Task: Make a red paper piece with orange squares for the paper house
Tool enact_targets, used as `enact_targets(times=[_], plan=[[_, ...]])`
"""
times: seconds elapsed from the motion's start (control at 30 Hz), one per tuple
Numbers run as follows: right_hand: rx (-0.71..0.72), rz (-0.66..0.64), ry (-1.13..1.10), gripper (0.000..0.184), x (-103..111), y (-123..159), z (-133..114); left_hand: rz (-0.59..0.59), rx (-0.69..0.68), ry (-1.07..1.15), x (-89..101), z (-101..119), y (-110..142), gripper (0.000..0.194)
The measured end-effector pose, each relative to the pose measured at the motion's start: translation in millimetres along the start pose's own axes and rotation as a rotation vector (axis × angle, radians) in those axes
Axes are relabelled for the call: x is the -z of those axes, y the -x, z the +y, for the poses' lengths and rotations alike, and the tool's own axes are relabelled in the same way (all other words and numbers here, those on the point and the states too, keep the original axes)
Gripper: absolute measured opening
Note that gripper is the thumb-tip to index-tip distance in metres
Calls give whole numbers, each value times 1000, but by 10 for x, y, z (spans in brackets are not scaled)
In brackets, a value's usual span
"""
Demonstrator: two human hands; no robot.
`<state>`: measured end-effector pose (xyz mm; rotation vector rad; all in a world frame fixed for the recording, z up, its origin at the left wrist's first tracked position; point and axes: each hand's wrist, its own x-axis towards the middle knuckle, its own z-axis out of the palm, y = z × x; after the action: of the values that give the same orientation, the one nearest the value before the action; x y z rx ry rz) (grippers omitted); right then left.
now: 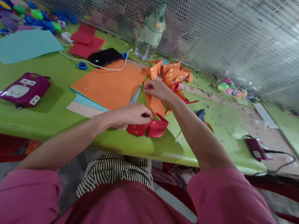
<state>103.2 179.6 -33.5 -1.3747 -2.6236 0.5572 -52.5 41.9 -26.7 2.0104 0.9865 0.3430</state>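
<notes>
My left hand (137,114) is closed on a folded red paper piece (158,127) with small orange squares stuck on it, near the table's front edge. Farther back, my right hand (155,88) is in a pinch above an orange paper strip (154,104); whatever its fingertips hold is too small to make out. Just beyond it lies a heap of cut orange paper pieces (174,73) dotted with pale squares. A stack of orange paper sheets (109,84) lies to the left of my right hand, with blue and pale sheets showing underneath.
Behind the stack are a black phone (105,57), a white cable (93,66) and a blue cap (82,65). A clear bottle with a green lid (151,34) stands by the mesh partition (210,34). Purple boxes (25,88) lie left and right on the green table (56,118).
</notes>
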Motion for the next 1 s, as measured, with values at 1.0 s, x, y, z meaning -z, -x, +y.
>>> enact_targets(times=[1.0], plan=[[49,-36,103,9,-142,-99,55,-13,57,-11,8,54,18,32]])
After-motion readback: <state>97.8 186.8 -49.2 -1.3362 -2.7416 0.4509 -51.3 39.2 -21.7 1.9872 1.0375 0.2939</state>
